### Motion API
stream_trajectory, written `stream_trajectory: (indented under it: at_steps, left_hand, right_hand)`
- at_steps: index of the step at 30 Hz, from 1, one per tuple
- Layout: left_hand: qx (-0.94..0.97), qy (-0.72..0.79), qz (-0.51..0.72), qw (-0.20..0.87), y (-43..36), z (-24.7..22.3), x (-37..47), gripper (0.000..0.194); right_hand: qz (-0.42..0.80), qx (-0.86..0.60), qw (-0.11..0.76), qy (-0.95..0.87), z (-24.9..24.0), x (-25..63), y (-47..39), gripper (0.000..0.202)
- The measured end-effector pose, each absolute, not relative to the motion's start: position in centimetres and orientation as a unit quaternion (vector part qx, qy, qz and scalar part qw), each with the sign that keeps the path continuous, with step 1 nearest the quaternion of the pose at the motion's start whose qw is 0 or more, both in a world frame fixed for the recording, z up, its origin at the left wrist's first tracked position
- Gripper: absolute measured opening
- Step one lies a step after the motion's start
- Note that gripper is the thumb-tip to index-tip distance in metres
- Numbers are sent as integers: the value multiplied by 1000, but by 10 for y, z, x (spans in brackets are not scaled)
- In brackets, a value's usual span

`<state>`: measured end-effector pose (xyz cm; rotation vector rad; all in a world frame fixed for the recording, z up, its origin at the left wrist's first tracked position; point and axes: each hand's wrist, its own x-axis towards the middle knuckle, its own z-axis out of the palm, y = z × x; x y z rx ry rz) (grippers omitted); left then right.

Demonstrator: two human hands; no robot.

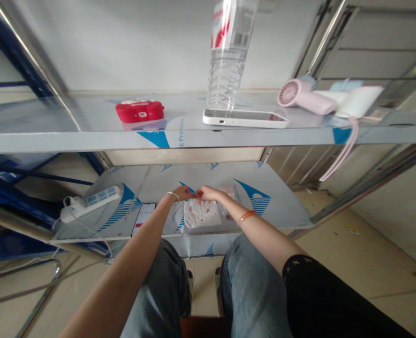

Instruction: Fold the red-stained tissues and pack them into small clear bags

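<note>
Above the lower metal shelf (222,173), my left hand (182,192) and my right hand (207,193) meet with their fingers pinched close together. Whatever sits between the fingertips is too small to make out. Just below them lies a crumpled white sheet (201,215), thin like tissue or plastic, with several tiny reddish bits on it. A clear plastic bag (229,213) is partly covered by my right forearm. Beside my left forearm a phone (144,217) lies with its screen lit.
A white power strip (95,203) with a cable rests at the shelf's left. On the upper shelf (98,141) stand a red earphone case (139,111), a white-cased phone (245,119), a clear water bottle (228,70) and a pink handheld fan (304,95) with a dangling strap.
</note>
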<state>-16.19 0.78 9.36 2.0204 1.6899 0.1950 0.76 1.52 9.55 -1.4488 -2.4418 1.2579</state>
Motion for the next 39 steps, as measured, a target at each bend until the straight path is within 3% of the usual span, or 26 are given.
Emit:
stream_trajectory:
  at_steps: [5, 9, 13, 19, 39]
  left_hand:
    - [713, 579, 160, 364, 11, 87, -167, 20]
    - [664, 586, 218, 410, 11, 89, -167, 22]
    - [619, 603, 269, 425, 9, 93, -164, 27]
    - [613, 598, 276, 436, 1, 107, -161, 21]
    - [607, 603, 330, 399, 8, 105, -154, 18]
  right_hand:
    - [447, -470, 85, -756, 94, 19, 20, 24]
    - [467, -470, 187, -725, 97, 22, 21, 30]
    - [471, -496, 235, -691, 106, 27, 19, 38]
    - [464, -492, 246, -694, 107, 38, 21, 13]
    - [403, -534, 224, -709, 117, 53, 14, 21]
